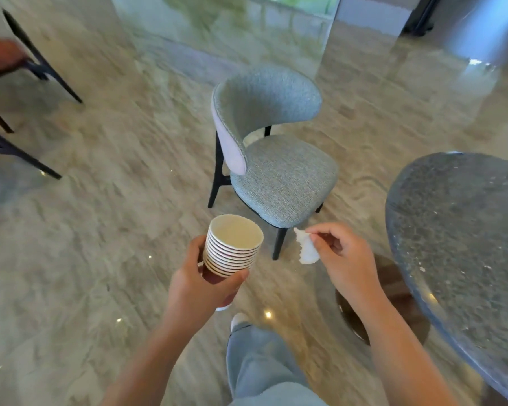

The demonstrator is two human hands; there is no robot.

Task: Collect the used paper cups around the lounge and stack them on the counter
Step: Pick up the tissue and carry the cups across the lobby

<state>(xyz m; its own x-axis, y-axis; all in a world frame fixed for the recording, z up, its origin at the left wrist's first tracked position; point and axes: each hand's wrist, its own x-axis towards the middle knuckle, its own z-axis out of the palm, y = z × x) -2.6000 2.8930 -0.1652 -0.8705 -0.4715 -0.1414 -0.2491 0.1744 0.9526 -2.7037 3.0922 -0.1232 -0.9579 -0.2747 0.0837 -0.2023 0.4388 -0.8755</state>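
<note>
Roughly ten paper cups nested into one stack [232,247] sit in the left hand [201,284], which wraps the lower half: thumb across the near side, the other fingers curled around the far side, so the rims and the open mouth stick out above the fingertips. The right hand [342,256] is off to the side of the stack, not touching it, with thumb and forefinger pinched on a crumpled white tissue [307,247] that hangs just past the fingertips, the remaining fingers loosely curled. Biggest risk I can see: the grip only clamps the bottom cups, so everything above the fingers is held by friction between cups alone. Since the stack already leans, a quick turn or swing of the arm could let the top cups slide out and hit the glossy floor [100,200]. If there's any leftover drink inside, that tilt would also help it spill, though the top cup looks dry to me. The tissue could drop too, because it's a light two-finger pinch. On direction: the stack's long axis runs from the base, buried under the palm near the person's body, up and away toward the grey chair [276,159], tipped a bit off vertical, mouth opening upward and slightly toward the camera. No counter is visible here, just the round table [467,230] beyond the right hand, so carrying is still ahead.
</note>
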